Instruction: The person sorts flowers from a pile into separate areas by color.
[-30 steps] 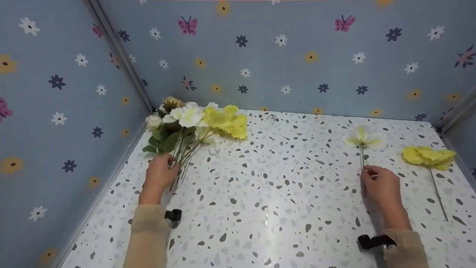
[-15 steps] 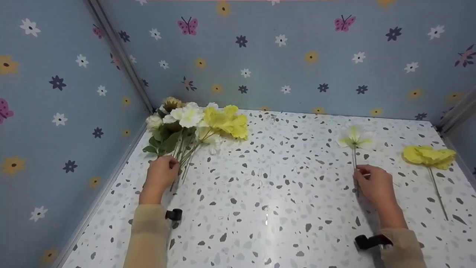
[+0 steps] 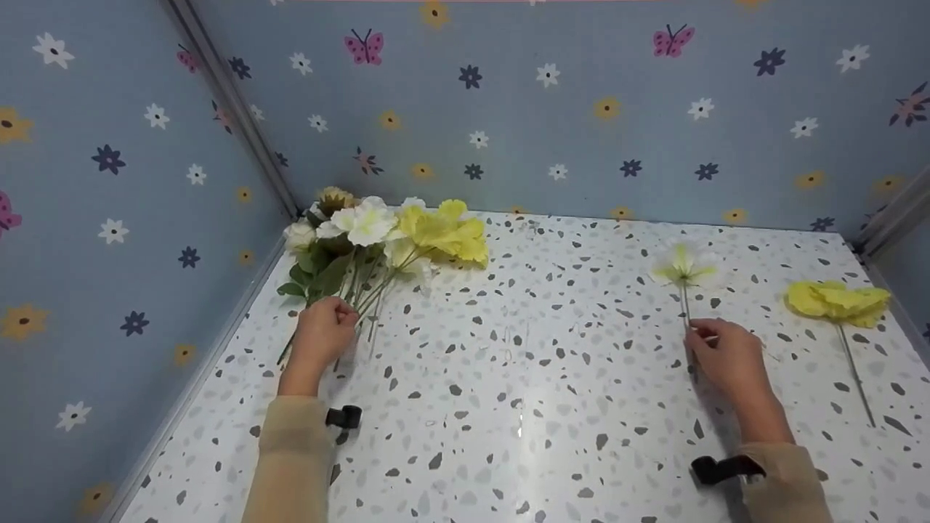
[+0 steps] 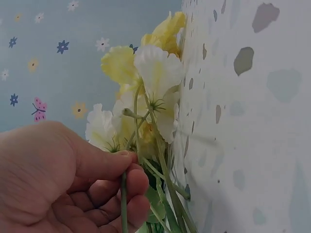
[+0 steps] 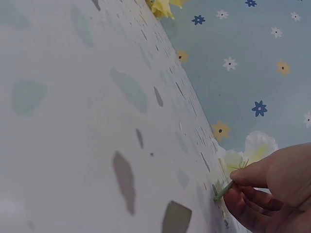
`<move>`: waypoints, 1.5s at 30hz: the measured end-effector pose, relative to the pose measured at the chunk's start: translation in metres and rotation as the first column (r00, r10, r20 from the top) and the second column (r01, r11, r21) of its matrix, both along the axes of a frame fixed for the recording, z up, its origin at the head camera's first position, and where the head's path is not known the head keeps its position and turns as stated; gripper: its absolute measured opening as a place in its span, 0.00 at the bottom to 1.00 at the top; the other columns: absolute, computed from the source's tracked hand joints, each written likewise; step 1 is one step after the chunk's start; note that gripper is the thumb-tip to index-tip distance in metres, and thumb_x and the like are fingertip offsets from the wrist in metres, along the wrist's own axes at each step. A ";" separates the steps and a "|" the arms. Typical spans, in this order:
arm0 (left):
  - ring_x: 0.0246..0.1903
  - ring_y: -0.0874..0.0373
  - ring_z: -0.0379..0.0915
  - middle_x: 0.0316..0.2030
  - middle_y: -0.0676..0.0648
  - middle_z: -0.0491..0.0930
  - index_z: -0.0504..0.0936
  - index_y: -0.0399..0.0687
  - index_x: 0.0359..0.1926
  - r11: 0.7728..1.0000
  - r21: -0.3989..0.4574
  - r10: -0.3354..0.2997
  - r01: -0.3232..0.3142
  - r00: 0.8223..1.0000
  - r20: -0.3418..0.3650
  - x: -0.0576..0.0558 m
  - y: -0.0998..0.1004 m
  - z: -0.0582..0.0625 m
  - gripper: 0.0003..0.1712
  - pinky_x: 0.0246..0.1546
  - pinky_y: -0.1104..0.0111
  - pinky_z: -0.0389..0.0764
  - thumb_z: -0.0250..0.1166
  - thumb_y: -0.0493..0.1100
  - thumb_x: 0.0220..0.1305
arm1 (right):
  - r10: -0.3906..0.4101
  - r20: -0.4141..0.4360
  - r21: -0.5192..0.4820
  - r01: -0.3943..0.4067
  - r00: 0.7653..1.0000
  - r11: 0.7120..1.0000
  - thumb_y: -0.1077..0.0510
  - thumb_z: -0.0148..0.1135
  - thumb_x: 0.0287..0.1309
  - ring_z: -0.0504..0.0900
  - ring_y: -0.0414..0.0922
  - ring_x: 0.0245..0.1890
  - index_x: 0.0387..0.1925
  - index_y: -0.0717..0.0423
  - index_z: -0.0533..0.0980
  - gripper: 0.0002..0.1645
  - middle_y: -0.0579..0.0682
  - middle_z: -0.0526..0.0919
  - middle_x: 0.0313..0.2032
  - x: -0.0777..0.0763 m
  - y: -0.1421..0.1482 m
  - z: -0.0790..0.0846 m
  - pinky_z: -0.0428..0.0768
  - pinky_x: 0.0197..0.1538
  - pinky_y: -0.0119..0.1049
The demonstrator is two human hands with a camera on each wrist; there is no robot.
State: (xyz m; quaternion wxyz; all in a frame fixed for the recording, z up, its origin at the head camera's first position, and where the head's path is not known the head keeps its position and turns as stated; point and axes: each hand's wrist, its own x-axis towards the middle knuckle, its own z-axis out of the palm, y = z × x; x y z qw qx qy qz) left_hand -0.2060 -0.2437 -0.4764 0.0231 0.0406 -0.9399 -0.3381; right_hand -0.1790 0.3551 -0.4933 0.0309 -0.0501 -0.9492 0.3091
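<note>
On the left in the head view lies a bunch of artificial flowers, with a white bloom [image 3: 367,220], a yellow bloom [image 3: 450,232] and green leaves [image 3: 330,276]. My left hand [image 3: 323,330] is at its stems. Thumb and forefinger pinch one green flower stem [image 4: 124,199] in the left wrist view, while other stems [image 4: 167,179] run beside the fingers. On the right, my right hand [image 3: 730,356] pinches the stem of a single white flower [image 3: 683,270], its bloom pointing toward the back wall. The cut end of that stem [image 5: 223,191] sticks out below the thumb in the right wrist view.
A single yellow flower [image 3: 835,303] lies to the right of my right hand. The speckled white tabletop [image 3: 508,407] stretches between both hands. Patterned blue panels [image 3: 538,145] stand behind and at the sides. Black wrist mounts [image 3: 719,470] stick out from the sleeves.
My right hand has shifted a little left with the white flower. My left hand has moved slightly right and up, and stems and the yellow bloom in the bunch have shifted slightly.
</note>
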 end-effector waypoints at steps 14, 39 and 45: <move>0.28 0.49 0.75 0.31 0.44 0.81 0.84 0.41 0.44 0.998 -0.068 -0.010 0.009 1.000 -0.024 -0.002 0.006 -0.005 0.11 0.33 0.55 0.77 0.60 0.42 0.72 | -0.008 0.036 0.002 0.008 0.999 1.000 0.54 0.57 0.72 0.83 0.56 0.46 0.63 0.63 0.75 0.24 0.62 0.83 0.49 -0.002 0.000 0.002 0.81 0.39 0.40; 0.38 0.35 0.77 0.37 0.35 0.79 0.81 0.39 0.42 0.919 -0.393 -0.119 0.042 0.978 -0.173 -0.006 0.014 -0.017 0.09 0.37 0.45 0.78 0.69 0.36 0.64 | -0.023 0.045 0.009 0.022 0.999 1.000 0.54 0.57 0.72 0.82 0.54 0.43 0.61 0.63 0.76 0.23 0.61 0.82 0.48 0.000 0.002 0.001 0.80 0.36 0.38; 0.35 0.38 0.78 0.32 0.37 0.80 0.81 0.37 0.35 0.921 -0.384 -0.127 0.070 0.984 -0.125 -0.008 0.014 -0.019 0.05 0.35 0.48 0.79 0.68 0.36 0.65 | -0.013 0.033 0.017 0.012 0.999 1.000 0.54 0.57 0.72 0.83 0.56 0.46 0.61 0.63 0.76 0.23 0.62 0.83 0.48 -0.001 0.002 0.001 0.80 0.38 0.40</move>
